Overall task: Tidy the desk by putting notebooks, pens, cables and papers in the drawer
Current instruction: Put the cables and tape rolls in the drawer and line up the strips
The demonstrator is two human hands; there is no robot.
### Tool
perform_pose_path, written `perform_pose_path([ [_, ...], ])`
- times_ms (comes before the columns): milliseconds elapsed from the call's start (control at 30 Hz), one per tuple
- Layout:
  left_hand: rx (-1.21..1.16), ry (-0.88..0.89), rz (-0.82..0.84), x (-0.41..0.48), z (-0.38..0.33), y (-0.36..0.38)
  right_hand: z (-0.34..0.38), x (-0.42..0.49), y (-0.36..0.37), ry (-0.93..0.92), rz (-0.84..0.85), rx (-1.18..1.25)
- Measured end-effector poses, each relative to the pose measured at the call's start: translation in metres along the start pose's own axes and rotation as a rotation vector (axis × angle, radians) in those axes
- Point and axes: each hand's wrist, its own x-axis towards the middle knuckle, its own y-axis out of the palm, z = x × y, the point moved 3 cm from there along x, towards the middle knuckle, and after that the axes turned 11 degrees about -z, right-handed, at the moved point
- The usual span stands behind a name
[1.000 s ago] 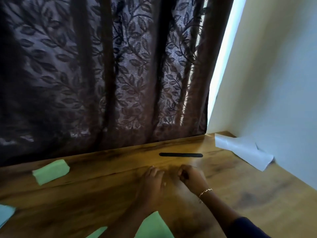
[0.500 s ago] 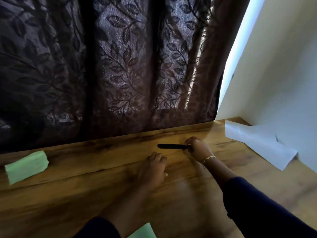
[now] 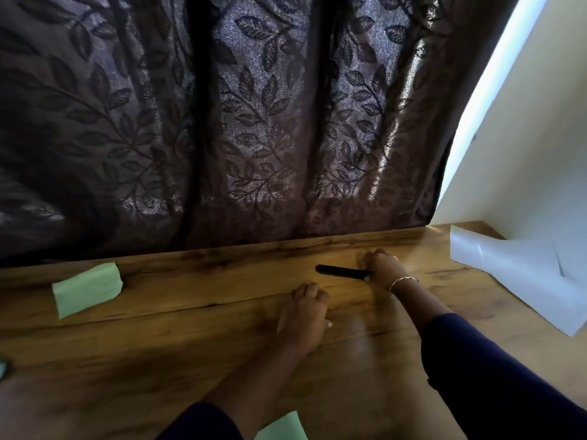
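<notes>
Pen (image 3: 343,272) on desk (image 3: 190,344), left of sheet (image 3: 524,281)

A dark brown curtain (image 3: 254,122) woven with a leaf-and-vine pattern fills the upper and left parts of the frame, hanging in heavy vertical folds. At the upper right stands a plain white wall (image 3: 524,173). Between them, a bright strip of daylight (image 3: 486,87) runs diagonally.

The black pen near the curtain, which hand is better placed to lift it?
Right. The right hand grips one end of the black pen; the left hand rests on the desk, short of it.
</notes>
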Motion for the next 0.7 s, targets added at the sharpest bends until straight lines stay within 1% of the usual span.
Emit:
perform_pose_path([
  [167, 0.010, -0.037, 0.043, -0.006, 0.006, -0.003, 0.004, -0.002, -0.005, -0.007, 0.040, -0.021],
  [300, 0.011, -0.062, 0.055, -0.012, 0.014, -0.010, 0.004, -0.012, -0.009, 0.022, 0.052, 0.090],
  [400, -0.012, -0.093, 0.034, -0.022, 0.018, -0.020, 0.011, -0.024, -0.022, 0.055, -0.005, 0.164],
  [467, -0.036, -0.127, 0.018, -0.034, 0.021, -0.026, 0.023, -0.037, -0.030, 0.086, -0.004, 0.290],
  [567, -0.081, -0.190, -0.005, -0.058, 0.028, -0.034, 0.050, -0.070, -0.036, 0.199, 0.073, 0.617],
  [633, -0.098, -0.213, -0.034, -0.078, 0.036, -0.041, 0.075, -0.099, -0.036, 0.259, 0.146, 0.822],
  [700, -0.109, -0.226, -0.064, -0.098, 0.044, -0.050, 0.101, -0.125, -0.031, 0.277, 0.254, 0.970],
])
